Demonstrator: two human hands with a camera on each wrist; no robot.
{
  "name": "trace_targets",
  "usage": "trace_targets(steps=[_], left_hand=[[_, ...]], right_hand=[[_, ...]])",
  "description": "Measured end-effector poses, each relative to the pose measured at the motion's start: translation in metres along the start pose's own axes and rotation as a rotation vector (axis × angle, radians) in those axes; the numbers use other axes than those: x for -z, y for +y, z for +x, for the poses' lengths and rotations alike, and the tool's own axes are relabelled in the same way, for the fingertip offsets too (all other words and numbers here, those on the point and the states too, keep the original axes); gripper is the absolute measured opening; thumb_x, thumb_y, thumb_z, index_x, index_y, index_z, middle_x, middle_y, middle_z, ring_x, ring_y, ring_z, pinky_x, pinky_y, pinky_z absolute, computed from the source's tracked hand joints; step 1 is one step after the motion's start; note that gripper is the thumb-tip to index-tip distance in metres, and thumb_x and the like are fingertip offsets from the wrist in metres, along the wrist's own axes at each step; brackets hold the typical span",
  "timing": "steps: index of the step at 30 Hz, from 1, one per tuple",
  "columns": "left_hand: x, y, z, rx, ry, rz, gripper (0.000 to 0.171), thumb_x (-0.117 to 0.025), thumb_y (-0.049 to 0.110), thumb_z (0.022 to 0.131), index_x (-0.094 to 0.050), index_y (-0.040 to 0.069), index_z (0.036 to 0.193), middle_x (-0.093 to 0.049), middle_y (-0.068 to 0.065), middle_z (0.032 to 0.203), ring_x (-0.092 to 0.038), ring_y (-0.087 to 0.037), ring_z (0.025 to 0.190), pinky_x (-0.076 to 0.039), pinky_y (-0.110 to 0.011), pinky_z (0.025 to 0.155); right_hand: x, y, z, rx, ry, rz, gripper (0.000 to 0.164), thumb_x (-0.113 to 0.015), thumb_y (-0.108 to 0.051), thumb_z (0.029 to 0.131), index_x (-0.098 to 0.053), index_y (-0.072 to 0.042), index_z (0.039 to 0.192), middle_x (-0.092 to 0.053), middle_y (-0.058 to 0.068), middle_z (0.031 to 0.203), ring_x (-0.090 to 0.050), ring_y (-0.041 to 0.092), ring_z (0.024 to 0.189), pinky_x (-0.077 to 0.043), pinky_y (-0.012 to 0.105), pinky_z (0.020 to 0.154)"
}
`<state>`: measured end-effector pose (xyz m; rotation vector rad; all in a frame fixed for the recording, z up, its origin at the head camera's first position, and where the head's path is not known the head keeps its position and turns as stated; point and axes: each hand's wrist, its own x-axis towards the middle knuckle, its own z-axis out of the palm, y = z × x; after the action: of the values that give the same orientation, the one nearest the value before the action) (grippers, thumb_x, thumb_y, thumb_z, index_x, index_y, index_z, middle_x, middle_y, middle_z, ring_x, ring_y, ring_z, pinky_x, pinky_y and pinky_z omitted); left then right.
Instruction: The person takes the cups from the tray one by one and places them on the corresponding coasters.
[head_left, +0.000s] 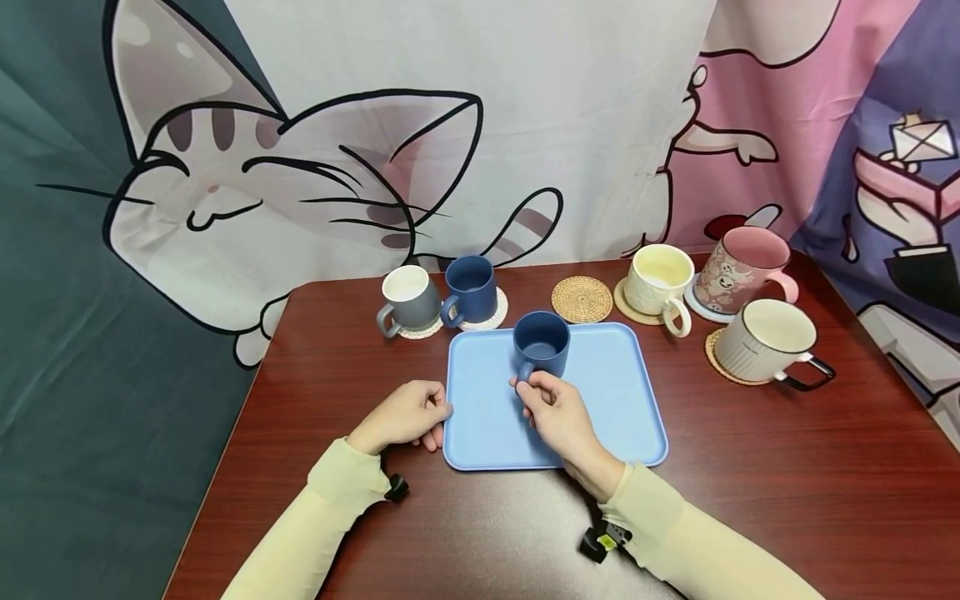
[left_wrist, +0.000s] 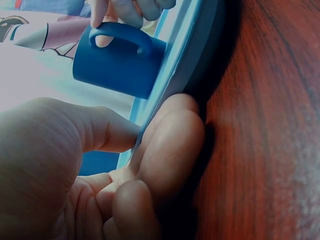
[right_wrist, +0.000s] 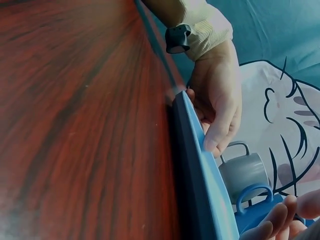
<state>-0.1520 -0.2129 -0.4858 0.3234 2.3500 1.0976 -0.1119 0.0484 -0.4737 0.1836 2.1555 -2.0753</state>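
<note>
A light blue tray (head_left: 480, 433) lies on the table. My left hand (head_left: 408, 414) pinches its left rim, thumb on top and curled fingers under the edge, as the left wrist view shows. A dark blue mug (head_left: 542, 343) stands upright toward the back of the tray, its handle facing me. With thumb and fingers, my right hand (head_left: 555, 412) grips that handle; a fingertip shows through the loop of the mug (left_wrist: 117, 67) in the left wrist view. At the lower right of the right wrist view, only the fingers (right_wrist: 275, 222) of that hand are visible.
Behind the tray, a grey mug (head_left: 412, 302) and another blue mug (head_left: 472, 292) stand on white coasters. A bare woven coaster (head_left: 582, 300) lies to their right. Farther right are a cream mug (head_left: 660, 279), a pink mug (head_left: 742, 271) and a white ribbed mug (head_left: 765, 342).
</note>
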Motion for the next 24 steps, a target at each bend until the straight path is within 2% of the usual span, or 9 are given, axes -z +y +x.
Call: trace_targets(steps=[5, 11, 14, 19, 21, 24], left_hand=[[0.0, 0.0, 0.001, -0.007, -0.002, 0.009, 0.023, -0.057, 0.02, 0.101, -0.061, 0.008, 0.081, -0.072, -0.003, 0.059, -0.07, -0.019, 0.052, -0.051, -0.026, 0.046], [0.001, 0.001, 0.0, -0.003, 0.0, -0.001, 0.023, -0.057, 0.02, 0.101, -0.061, 0.008, 0.081, -0.072, -0.003, 0.059, -0.07, -0.019, 0.052, -0.051, -0.027, 0.045], [0.001, 0.0, -0.001, -0.002, 0.003, -0.002, 0.023, -0.057, 0.02, 0.101, -0.061, 0.008, 0.081, -0.072, -0.003, 0.059, -0.07, -0.019, 0.052, -0.05, -0.026, 0.045], [0.0, 0.001, -0.001, -0.002, 0.005, 0.0, 0.023, -0.057, 0.019, 0.1, -0.061, 0.008, 0.081, -0.071, -0.003, 0.059, -0.07, -0.019, 0.052, -0.05, -0.026, 0.045], [0.0, 0.001, -0.001, -0.002, 0.004, -0.001, 0.023, -0.057, 0.019, 0.1, -0.061, 0.008, 0.081, -0.071, -0.003, 0.059, -0.07, -0.019, 0.052, -0.05, -0.026, 0.045], [0.0, 0.001, 0.0, 0.001, 0.003, -0.001, 0.023, -0.057, 0.019, 0.1, -0.061, 0.008, 0.081, -0.071, -0.003, 0.059, -0.07, -0.018, 0.052, -0.05, -0.025, 0.045]], right_hand=[[0.007, 0.001, -0.005, 0.018, 0.05, -0.054, 0.019, -0.067, -0.015, 0.1, -0.072, 0.004, 0.103, -0.077, 0.012, 0.095, -0.05, 0.006, 0.059, -0.04, 0.019, 0.057], [0.017, 0.004, -0.009, 0.071, 0.075, -0.102, 0.019, -0.071, -0.015, 0.099, -0.074, 0.003, 0.103, -0.079, 0.012, 0.1, -0.048, 0.006, 0.061, -0.04, 0.02, 0.059], [0.022, 0.003, -0.011, 0.082, 0.09, -0.13, 0.017, -0.071, -0.016, 0.098, -0.075, 0.0, 0.099, -0.074, 0.012, 0.094, -0.05, 0.006, 0.062, -0.041, 0.02, 0.059], [0.033, 0.001, -0.013, 0.042, 0.11, -0.153, 0.021, -0.07, -0.02, 0.099, -0.071, 0.0, 0.094, -0.057, 0.004, 0.073, -0.048, 0.008, 0.058, -0.038, 0.021, 0.052], [0.037, 0.0, -0.012, 0.017, 0.104, -0.153, 0.023, -0.068, -0.021, 0.101, -0.069, 0.001, 0.094, -0.057, 0.004, 0.069, -0.047, 0.009, 0.057, -0.037, 0.022, 0.05], [0.043, -0.001, -0.011, -0.018, 0.079, -0.137, 0.027, -0.063, -0.023, 0.104, -0.067, 0.001, 0.093, -0.064, 0.007, 0.072, -0.05, 0.011, 0.058, -0.039, 0.023, 0.052]])
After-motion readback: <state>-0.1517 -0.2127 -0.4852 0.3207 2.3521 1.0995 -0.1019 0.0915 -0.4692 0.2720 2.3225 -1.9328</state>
